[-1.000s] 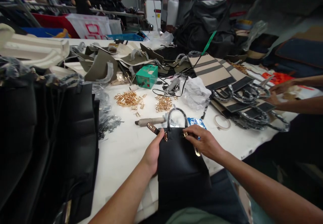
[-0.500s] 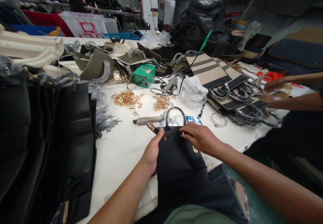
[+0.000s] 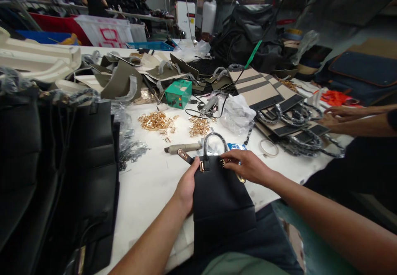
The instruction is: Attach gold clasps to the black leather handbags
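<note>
A black handbag panel (image 3: 221, 200) with a wrapped loop handle (image 3: 216, 136) leans from my lap against the table edge. My left hand (image 3: 187, 188) grips its left edge, thumb on the front beside a gold metal fitting (image 3: 202, 166). From that side a black strap (image 3: 185, 156) with gold hardware sticks out. At the upper right, my right hand (image 3: 245, 165) pinches a small gold fitting (image 3: 222, 163) against the panel's face. Below those fingers shows the gold end of another strap (image 3: 240, 178). The fingertips partly hide the pinched piece.
Gold fittings (image 3: 156, 122) lie in piles beyond the panel, near a green box (image 3: 179, 94) and a wrapped tool (image 3: 182, 148). Black bag pieces (image 3: 58, 175) stand at left. Beige panels with handles (image 3: 257, 89) are stacked at right, by another person's hands (image 3: 338, 115).
My right fingers have shifted slightly on the gold fitting at the panel's upper right. The left strap tips a little further outward. The other person's hands have moved slightly lower.
</note>
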A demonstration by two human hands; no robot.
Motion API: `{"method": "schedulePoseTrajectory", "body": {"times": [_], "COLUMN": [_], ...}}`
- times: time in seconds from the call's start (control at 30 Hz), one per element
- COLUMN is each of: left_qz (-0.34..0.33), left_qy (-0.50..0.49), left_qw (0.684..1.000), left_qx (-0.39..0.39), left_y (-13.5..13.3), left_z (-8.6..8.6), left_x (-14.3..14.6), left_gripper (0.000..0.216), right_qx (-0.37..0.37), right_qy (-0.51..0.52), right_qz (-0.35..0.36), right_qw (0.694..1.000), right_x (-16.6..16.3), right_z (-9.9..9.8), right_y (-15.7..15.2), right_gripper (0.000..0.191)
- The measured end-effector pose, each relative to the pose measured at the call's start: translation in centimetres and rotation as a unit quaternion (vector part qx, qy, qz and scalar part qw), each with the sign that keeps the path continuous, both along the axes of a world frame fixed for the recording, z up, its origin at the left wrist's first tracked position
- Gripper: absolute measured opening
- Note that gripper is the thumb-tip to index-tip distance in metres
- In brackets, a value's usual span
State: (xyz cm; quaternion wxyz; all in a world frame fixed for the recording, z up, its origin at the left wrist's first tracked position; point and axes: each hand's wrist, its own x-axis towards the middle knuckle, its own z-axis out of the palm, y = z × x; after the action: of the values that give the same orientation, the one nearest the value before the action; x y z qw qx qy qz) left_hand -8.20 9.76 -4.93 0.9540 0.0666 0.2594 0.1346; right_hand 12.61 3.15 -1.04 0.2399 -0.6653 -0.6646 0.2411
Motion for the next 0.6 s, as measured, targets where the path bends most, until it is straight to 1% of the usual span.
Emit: {"method": "schedulePoseTrajectory", "body": {"times": [0.07, 0.13, 0.2, 0.3, 0.43, 0.53, 0.6], "left_qz": [-0.002, -0.005, -0.01, -0.016, -0.018, -0.013, -0.01], "left_qy": [0.01, 0.02, 0.025, 0.028, 0.036, 0.047, 0.051], "left_qw": [1.0, 1.0, 1.0, 0.999, 0.999, 0.999, 0.999], "left_qx": [0.001, -0.004, -0.009, -0.008, -0.003, -0.008, -0.008], "left_y": [0.1, 0.2, 0.3, 0.4, 0.4, 0.4, 0.4], "left_z": [-0.2, -0.3, -0.5, -0.5, -0.4, -0.2, -0.3], "left_x": [0.0, 0.0, 0.0, 0.2, 0.3, 0.3, 0.4], "left_gripper": [0.056, 0.058, 0.061, 0.065, 0.067, 0.066, 0.066], "right_qx": [-0.024, -0.035, -0.032, -0.011, 0.019, 0.037, 0.043], "right_qy": [0.06, 0.099, 0.126, 0.134, 0.087, 0.02, -0.042], "right_qz": [-0.023, -0.035, -0.038, -0.022, 0.008, 0.057, 0.092], "right_qw": [0.998, 0.994, 0.991, 0.991, 0.996, 0.998, 0.994], "right_x": [0.3, 0.5, 0.8, 1.1, 1.3, 1.2, 1.1], "right_z": [0.1, 0.1, -0.1, -0.5, -0.7, -0.4, -0.2], "right_y": [0.1, 0.2, 0.4, 0.5, 0.4, 0.3, 0.2], "right_gripper": [0.016, 0.015, 0.016, 0.018, 0.016, 0.016, 0.019]}}
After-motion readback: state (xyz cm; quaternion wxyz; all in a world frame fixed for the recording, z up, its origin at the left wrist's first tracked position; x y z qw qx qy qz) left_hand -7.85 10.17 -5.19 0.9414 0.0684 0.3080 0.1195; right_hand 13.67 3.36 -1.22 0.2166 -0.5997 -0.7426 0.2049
